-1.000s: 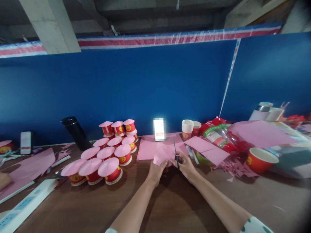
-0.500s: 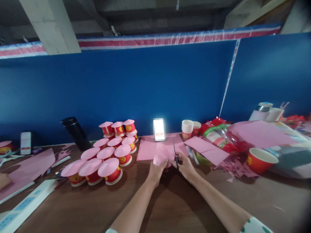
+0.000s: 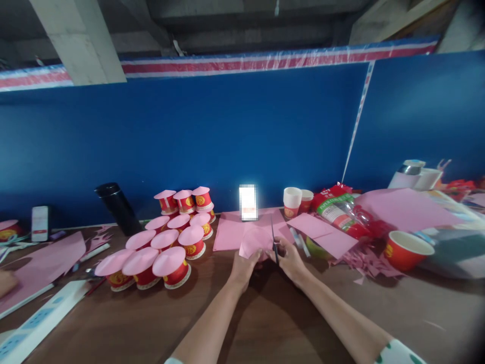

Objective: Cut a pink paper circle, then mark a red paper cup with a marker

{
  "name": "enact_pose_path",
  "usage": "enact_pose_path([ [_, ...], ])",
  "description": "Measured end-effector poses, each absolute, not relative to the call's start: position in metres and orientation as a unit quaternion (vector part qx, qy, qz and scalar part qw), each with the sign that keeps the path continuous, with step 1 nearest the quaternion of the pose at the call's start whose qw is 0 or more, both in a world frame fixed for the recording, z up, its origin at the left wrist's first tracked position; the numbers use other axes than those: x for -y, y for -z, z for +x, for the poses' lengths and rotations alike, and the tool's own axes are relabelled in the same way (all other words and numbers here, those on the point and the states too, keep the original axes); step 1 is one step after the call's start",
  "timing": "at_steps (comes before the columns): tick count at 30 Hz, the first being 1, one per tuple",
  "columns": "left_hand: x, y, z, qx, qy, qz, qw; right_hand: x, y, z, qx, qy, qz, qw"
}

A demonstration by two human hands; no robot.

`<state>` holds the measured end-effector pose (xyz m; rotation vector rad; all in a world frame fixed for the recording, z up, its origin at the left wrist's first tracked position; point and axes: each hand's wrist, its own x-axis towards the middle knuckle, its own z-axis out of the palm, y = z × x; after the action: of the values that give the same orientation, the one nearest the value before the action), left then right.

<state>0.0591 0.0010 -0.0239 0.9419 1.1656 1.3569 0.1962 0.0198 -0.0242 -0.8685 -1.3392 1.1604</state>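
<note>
My left hand [image 3: 245, 268] is closed on a piece of pink paper [image 3: 254, 241], its thumb on top and its other fingers mostly hidden below. Scissors [image 3: 276, 247] with dark handles are gripped in my right hand [image 3: 290, 260], blades pointing up and away at the right edge of the paper. Behind the paper lies a larger pink sheet [image 3: 227, 232]. To the left stand several red paper cups with shallow pink paper cones on top, the nearest cone [image 3: 169, 260] among them.
A lit phone [image 3: 248, 203] stands behind my hands. White-and-red paper cups [image 3: 292, 202], a red plastic package [image 3: 337, 210], pink scraps [image 3: 369, 263] and an orange cup [image 3: 407, 251] lie right. Left are a black bottle [image 3: 118, 208], a power strip [image 3: 45, 318] and another person's hand [image 3: 6, 283].
Almost nothing differs. The scissors and my right hand have shifted very slightly, while my left hand keeps the pink paper in the same place.
</note>
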Motion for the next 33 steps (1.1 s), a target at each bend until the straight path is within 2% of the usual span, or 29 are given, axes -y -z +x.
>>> enact_pose_path([
  [20, -0.002, 0.028, 0.058, -0.471, -0.573, 0.399, 0.539, -0.020, 0.026, 0.196, 0.563, -0.505, -0.359, 0.547],
  [33, -0.013, 0.035, 0.055, -0.454, -0.639, 0.273, 0.558, -0.016, 0.028, 0.193, 0.583, -0.519, -0.357, 0.513],
])
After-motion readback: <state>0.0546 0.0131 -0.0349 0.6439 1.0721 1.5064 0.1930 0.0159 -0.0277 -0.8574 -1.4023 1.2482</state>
